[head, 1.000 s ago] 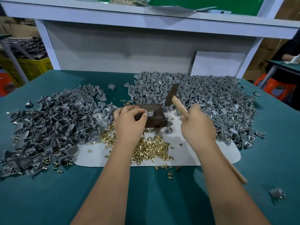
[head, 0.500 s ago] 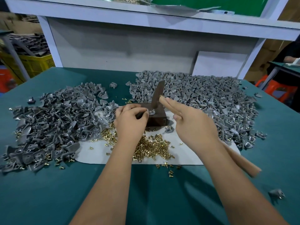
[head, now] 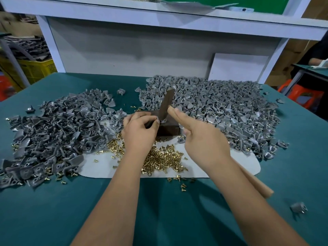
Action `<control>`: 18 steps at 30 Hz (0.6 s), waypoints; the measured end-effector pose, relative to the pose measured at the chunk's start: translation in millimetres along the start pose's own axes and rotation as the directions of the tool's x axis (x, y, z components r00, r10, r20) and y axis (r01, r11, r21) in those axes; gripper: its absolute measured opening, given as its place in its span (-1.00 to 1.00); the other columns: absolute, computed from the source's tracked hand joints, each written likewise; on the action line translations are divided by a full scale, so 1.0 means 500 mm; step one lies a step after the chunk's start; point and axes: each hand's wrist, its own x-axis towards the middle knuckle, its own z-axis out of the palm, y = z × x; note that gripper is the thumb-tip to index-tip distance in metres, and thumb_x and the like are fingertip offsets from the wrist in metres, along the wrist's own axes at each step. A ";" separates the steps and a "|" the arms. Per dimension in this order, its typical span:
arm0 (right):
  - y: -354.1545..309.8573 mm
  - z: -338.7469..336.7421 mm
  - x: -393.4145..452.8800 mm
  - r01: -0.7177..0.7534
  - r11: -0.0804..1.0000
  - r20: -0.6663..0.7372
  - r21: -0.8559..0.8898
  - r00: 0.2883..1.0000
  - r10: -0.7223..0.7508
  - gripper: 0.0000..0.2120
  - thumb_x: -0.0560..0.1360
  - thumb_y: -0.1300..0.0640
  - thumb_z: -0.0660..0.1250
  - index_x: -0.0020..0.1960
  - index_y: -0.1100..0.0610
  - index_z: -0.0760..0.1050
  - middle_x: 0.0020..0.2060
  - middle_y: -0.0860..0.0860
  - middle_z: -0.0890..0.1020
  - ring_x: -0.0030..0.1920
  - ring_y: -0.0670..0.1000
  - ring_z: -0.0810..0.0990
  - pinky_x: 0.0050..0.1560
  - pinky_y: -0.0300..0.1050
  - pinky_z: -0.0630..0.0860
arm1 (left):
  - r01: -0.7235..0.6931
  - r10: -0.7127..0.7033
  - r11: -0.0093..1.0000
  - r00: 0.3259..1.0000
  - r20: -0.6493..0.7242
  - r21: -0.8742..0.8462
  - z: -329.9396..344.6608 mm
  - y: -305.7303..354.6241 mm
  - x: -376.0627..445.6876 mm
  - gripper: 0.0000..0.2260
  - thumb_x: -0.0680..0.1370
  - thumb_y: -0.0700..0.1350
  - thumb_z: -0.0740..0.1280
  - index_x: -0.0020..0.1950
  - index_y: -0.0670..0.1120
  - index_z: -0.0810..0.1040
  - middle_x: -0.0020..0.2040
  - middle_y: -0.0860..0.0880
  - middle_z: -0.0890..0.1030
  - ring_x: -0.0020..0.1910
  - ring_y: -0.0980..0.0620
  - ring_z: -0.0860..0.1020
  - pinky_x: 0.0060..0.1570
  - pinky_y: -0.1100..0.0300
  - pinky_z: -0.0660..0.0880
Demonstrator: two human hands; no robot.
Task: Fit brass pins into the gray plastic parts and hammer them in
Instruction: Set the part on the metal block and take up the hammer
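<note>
2 gray part piles [head: 204, 107], 1 hammer [head: 166, 105], 1 pin heap [head: 159, 158]

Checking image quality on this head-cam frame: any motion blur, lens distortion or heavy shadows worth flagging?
Head view: the dark metal hammer head is smeared by motion blur over the dark rectangular block; the right hand on the wooden hammer handle is slightly soft; wide-angle distortion bows the white shelf frame; lighting is even, with soft arm shadows on the teal tabletop and no glare.
</note>
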 end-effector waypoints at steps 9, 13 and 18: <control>0.004 -0.002 -0.002 -0.014 1.000 0.015 0.019 1.000 0.013 -0.31 0.57 0.19 0.15 0.37 -0.54 0.02 0.18 -0.25 0.59 -0.06 0.00 0.63 -0.19 -0.06 0.59 | -0.005 0.005 1.000 1.000 0.008 0.010 -0.001 -0.002 0.000 -0.88 0.54 0.02 0.40 0.03 0.09 0.70 0.16 0.19 0.57 0.28 0.04 0.26 0.24 0.07 0.22; 0.008 -0.015 0.017 -0.025 0.995 -0.088 0.098 0.996 0.034 -0.32 0.57 0.18 0.15 0.35 -0.55 0.03 0.16 -0.24 0.61 -0.13 -0.03 0.65 -0.29 -0.02 0.61 | 0.006 -0.006 1.000 1.000 -0.002 -0.002 0.001 -0.001 0.001 -0.88 0.53 0.02 0.41 0.01 0.07 0.71 0.17 0.18 0.58 0.29 0.04 0.26 0.29 0.07 0.23; 0.018 0.003 0.010 -0.003 0.997 0.031 0.074 1.000 0.001 -0.24 0.55 0.21 0.19 0.27 -0.64 0.01 0.18 -0.33 0.56 -0.30 -0.22 0.56 -0.47 -0.19 0.48 | -0.006 0.006 1.000 1.000 0.006 0.011 0.003 0.000 0.002 -0.88 0.54 0.02 0.40 0.03 0.10 0.70 0.16 0.18 0.57 0.29 0.02 0.27 0.29 0.04 0.23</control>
